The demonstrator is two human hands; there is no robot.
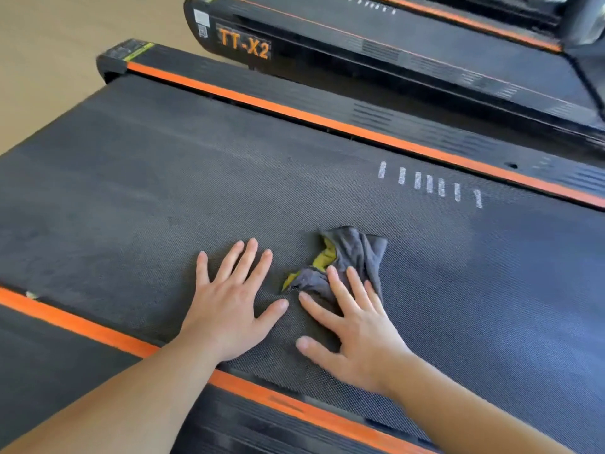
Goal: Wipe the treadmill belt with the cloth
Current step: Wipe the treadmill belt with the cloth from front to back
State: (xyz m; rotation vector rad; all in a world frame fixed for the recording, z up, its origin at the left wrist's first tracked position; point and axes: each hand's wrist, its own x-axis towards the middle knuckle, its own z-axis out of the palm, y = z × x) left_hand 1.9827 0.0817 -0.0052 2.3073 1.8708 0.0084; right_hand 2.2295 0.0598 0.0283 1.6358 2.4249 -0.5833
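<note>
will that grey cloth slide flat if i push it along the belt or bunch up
Probably floppy: the cloth lies crumpled, its yellow side folded out. The belt looks textured, so it would likely drag and bunch unless the right hand presses flat.

Bright, soft light; pale sheen on belt (491, 273), blurred edges.

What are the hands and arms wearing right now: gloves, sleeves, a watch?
Nothing is worn. The left hand and right hand have no gloves or rings. The forearms show no sleeves, watch or bracelet up to the frame edge.
</note>
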